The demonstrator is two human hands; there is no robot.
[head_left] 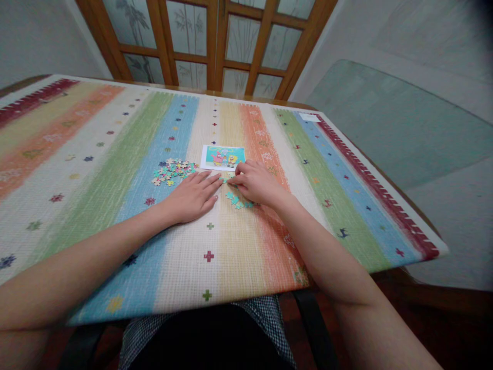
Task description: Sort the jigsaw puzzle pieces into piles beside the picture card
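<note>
My left hand (194, 194) lies flat on the striped mat, fingers stretched toward the middle and holding nothing. My right hand (256, 182) is curled, its fingertips pinched on a small teal puzzle piece (230, 180) just below a cartoon picture card (222, 156). A few joined teal pieces (236, 201) lie under my right hand. A loose pile of puzzle pieces (172, 170) sits just beyond my left hand's fingers.
A colourful striped mat (115, 169) covers the table. A glass tabletop (389, 123) stands to the right. Wooden-framed frosted doors (215, 46) are behind the table. A small white tag (309, 117) lies near the mat's far right corner.
</note>
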